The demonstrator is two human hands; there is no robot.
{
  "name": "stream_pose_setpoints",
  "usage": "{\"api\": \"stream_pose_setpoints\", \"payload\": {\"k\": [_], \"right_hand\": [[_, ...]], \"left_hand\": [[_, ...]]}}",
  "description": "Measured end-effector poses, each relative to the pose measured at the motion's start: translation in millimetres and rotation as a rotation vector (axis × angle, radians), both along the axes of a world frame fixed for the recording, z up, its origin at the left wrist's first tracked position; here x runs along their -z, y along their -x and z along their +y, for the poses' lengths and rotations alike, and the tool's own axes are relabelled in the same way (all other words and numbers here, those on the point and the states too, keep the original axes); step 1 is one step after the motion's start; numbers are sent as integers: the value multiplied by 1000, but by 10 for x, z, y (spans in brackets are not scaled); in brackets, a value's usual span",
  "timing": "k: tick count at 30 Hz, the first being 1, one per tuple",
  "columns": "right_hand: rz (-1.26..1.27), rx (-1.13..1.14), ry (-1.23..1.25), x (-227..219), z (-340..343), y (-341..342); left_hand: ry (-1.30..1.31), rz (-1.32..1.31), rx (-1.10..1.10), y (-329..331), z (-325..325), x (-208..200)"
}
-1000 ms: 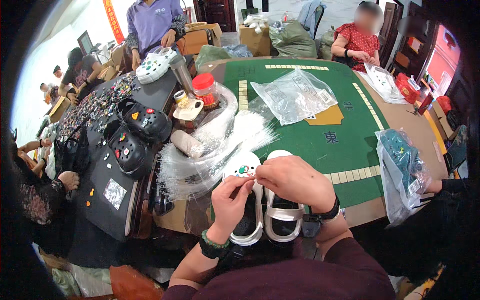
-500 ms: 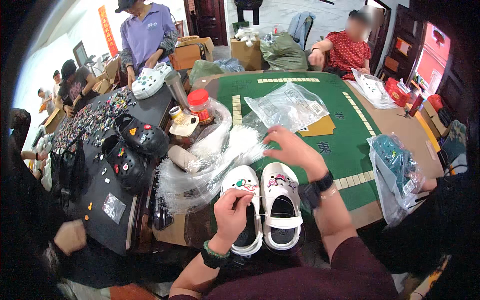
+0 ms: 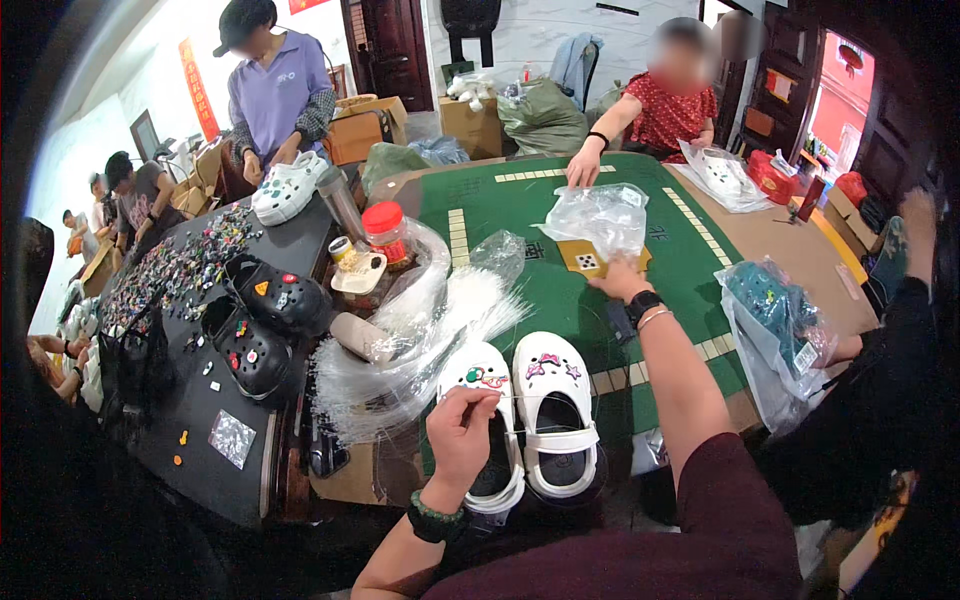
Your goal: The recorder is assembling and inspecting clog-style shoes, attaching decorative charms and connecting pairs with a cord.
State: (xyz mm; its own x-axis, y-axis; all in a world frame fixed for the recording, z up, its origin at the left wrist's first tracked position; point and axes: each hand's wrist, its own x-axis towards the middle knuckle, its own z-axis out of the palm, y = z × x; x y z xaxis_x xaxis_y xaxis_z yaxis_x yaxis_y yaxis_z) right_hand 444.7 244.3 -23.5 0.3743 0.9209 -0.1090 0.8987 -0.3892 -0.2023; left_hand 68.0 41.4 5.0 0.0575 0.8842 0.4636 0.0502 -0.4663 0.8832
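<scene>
Many glossy, hair-thin strands (image 3: 350,395) fan out beside the left hand (image 3: 460,435), whose fingertips pinch together on a thin filament (image 3: 512,396) over two smooth, round-toed white clogs (image 3: 532,376) with rubbery charms. Rightward, the crinkled clear bag (image 3: 600,215) now meets the right hand (image 3: 622,280), which has left the clogs to the left hand alone; whether its fingers grip, I cannot tell.
</scene>
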Motion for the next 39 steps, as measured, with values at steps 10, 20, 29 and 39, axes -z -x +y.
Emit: {"api": "stream_pose_setpoints", "payload": {"k": [10, 20, 29, 39], "right_hand": [[-32, -481, -796, -373, -531, 292], [442, -1097, -377, -1109, -1936, 1880], [711, -837, -410, -1012, -2077, 1901], [782, -750, -521, -857, -2000, 1913]], "left_hand": [[89, -82, -13, -33, -16, -42], [-82, 68, -169, -51, -28, -125], [-89, -20, -144, -54, -31, -96], [-81, -38, -100, -20, -54, -137]]}}
